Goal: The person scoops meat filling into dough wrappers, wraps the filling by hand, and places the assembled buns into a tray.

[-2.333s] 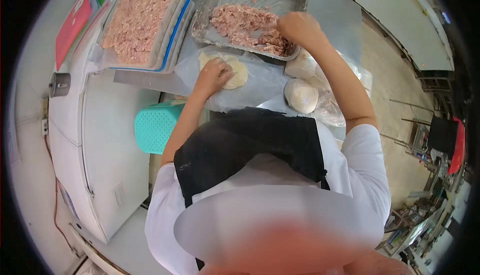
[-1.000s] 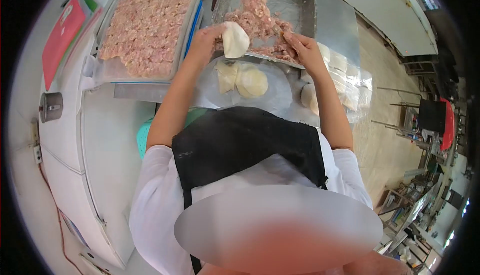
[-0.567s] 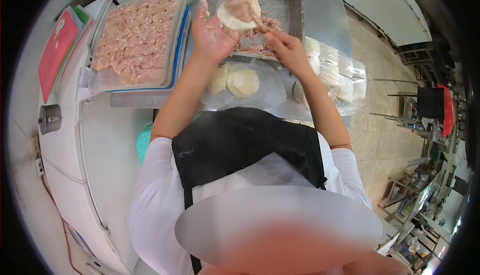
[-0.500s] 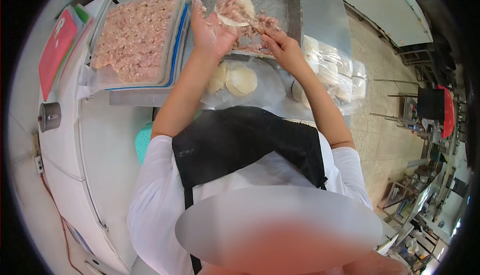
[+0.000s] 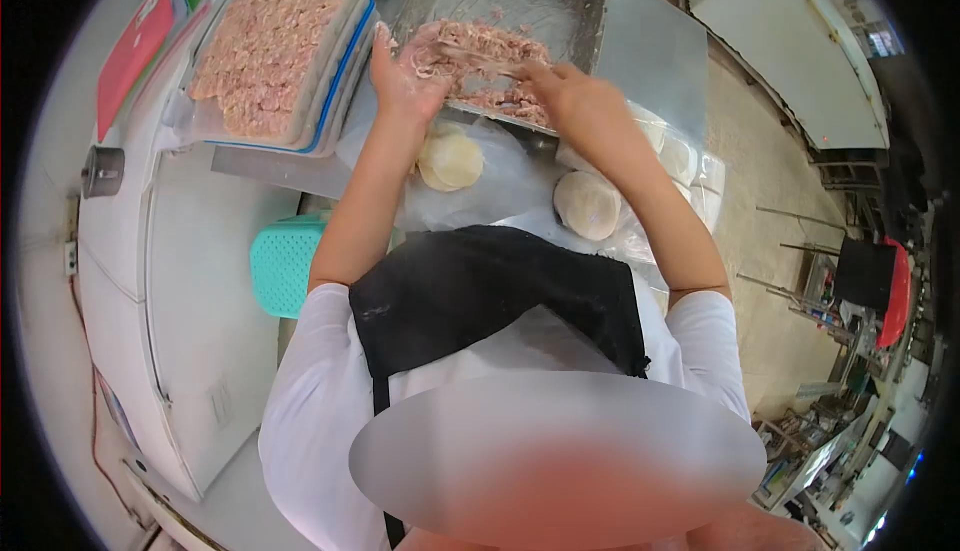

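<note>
My left hand (image 5: 410,86) is cupped at the near left corner of a metal tray (image 5: 598,21), its thumb raised. A dough wrapper with minced meat on it (image 5: 428,51) rests in its fingers, partly blurred against the meat behind. My right hand (image 5: 575,101), fingers closed, grips a thin stick-like tool (image 5: 490,58) that points left and touches the filling. Loose minced meat (image 5: 515,48) lies in the tray. Nearer me, a few round flat wrappers (image 5: 450,161) lie overlapped on a plastic sheet (image 5: 500,166).
Stacked containers with rows of meat portions (image 5: 270,51) stand at left. A round dough stack (image 5: 587,205) and bagged white pieces (image 5: 680,161) lie at right. A turquoise basket (image 5: 285,266) is below the table edge; a metal cup (image 5: 102,171) is far left.
Earlier my left hand lifted a wrapper off the stack and laid it across its fingers. Meat was then put on it with the tool. Now the filled wrapper sits lower and further left, and the view has shifted.
</note>
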Demonstrator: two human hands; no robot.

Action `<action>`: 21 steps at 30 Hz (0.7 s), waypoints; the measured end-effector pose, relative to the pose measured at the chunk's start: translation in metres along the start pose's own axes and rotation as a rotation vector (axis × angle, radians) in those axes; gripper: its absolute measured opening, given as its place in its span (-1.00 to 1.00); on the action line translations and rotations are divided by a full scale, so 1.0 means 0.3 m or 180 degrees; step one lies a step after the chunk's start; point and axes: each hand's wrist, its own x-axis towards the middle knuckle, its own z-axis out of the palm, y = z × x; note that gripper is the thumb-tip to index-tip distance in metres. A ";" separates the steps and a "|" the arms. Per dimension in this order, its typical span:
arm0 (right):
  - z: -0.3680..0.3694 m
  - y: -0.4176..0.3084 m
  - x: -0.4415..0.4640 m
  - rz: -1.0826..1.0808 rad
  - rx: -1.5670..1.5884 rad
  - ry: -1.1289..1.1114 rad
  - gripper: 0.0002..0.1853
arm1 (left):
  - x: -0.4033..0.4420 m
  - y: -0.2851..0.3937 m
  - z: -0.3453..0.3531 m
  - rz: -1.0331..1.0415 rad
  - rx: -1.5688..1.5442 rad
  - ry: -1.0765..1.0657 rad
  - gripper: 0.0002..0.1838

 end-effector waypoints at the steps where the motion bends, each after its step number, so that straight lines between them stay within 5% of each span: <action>1: 0.024 0.006 -0.006 -0.0188 0.0290 0.0287 -0.73 | 0.006 -0.008 0.010 0.0003 -0.0063 -0.0042 -0.19; 3: 0.085 0.081 0.007 -0.0437 0.0361 0.0314 -0.72 | 0.152 0.016 -0.160 -0.0795 -0.1087 -0.1434 -0.26; 5: 0.081 0.148 0.022 -0.0503 0.0897 0.0314 -0.69 | 0.168 0.015 -0.185 -0.0679 -0.1078 -0.1800 -0.35; 7: 0.041 0.215 0.034 -0.0319 0.1946 0.0288 -0.66 | 0.038 0.015 -0.058 0.0278 -0.0018 -0.1040 -0.41; 10: -0.057 0.227 0.042 0.0956 0.2558 -0.1135 -0.60 | -0.100 0.041 0.039 0.0973 0.2688 -0.1052 -0.39; 11: -0.059 0.230 0.037 0.0702 0.2577 -0.1185 -0.60 | -0.066 0.073 0.002 0.1561 0.3983 -0.1270 -0.24; 14: -0.061 0.234 0.033 -0.0014 0.2519 -0.1177 -0.61 | -0.074 0.067 0.034 0.2055 0.4313 -0.1745 -0.27; 17: -0.006 0.218 0.040 -0.0458 0.2429 -0.0849 -0.66 | -0.048 0.129 0.017 0.0685 0.5378 -0.1215 -0.34; 20: 0.085 0.247 0.060 -0.0537 0.2418 -0.0758 -0.68 | -0.024 0.131 -0.009 0.1609 0.5926 -0.1744 -0.50; 21: 0.092 0.276 0.079 -0.0478 0.2291 -0.0895 -0.69 | -0.009 0.125 -0.008 0.1452 0.5987 -0.1753 -0.50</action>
